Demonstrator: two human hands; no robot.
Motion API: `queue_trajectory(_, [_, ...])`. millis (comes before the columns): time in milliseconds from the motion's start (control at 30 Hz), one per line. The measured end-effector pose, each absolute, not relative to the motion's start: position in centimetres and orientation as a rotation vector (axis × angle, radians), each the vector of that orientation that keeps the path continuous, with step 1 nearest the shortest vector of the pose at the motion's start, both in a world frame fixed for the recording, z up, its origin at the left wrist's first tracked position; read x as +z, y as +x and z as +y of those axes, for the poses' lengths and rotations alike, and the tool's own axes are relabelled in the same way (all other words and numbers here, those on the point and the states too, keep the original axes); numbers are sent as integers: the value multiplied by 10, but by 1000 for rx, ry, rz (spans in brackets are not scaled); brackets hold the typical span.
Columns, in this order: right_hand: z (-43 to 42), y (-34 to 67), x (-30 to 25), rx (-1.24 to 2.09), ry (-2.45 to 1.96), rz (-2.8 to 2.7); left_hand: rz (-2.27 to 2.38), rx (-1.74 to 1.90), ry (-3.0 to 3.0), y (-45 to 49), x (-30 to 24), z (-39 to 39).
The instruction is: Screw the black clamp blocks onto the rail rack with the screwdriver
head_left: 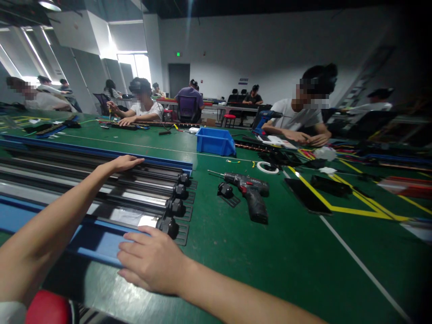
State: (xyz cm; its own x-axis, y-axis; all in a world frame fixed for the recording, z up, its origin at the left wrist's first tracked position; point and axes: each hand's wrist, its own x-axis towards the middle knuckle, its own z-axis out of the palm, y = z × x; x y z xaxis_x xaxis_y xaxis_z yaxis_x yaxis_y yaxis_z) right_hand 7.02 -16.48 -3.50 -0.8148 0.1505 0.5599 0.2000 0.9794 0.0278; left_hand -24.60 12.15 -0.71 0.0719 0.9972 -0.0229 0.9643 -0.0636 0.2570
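Observation:
A long assembly of dark metal rails (pixel 101 189) lies between two blue rails on the green table, its ends fitted with black knobs (pixel 173 204). My left hand (pixel 126 163) reaches across and rests flat on the far blue rail (pixel 162 161), fingers stretched out. My right hand (pixel 148 261) lies on the end of the near blue rail (pixel 97 243), fingers bent over its edge. A red and black cordless drill (pixel 251 191) lies on the table to the right of the rails, apart from both hands.
A blue bin (pixel 214 140) stands behind the rails. A roll of white tape (pixel 267 168), black flat parts (pixel 305 194) and yellow floor-style tape lines (pixel 337 202) lie to the right. Several other people sit working along the table's far side and at tables beyond.

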Motion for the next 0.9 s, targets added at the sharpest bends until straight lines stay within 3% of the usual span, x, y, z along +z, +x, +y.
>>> queue_trajectory(900, [-219, 56, -27, 6, -259, -2554, 1907, 236, 2200, -249, 5, 57])
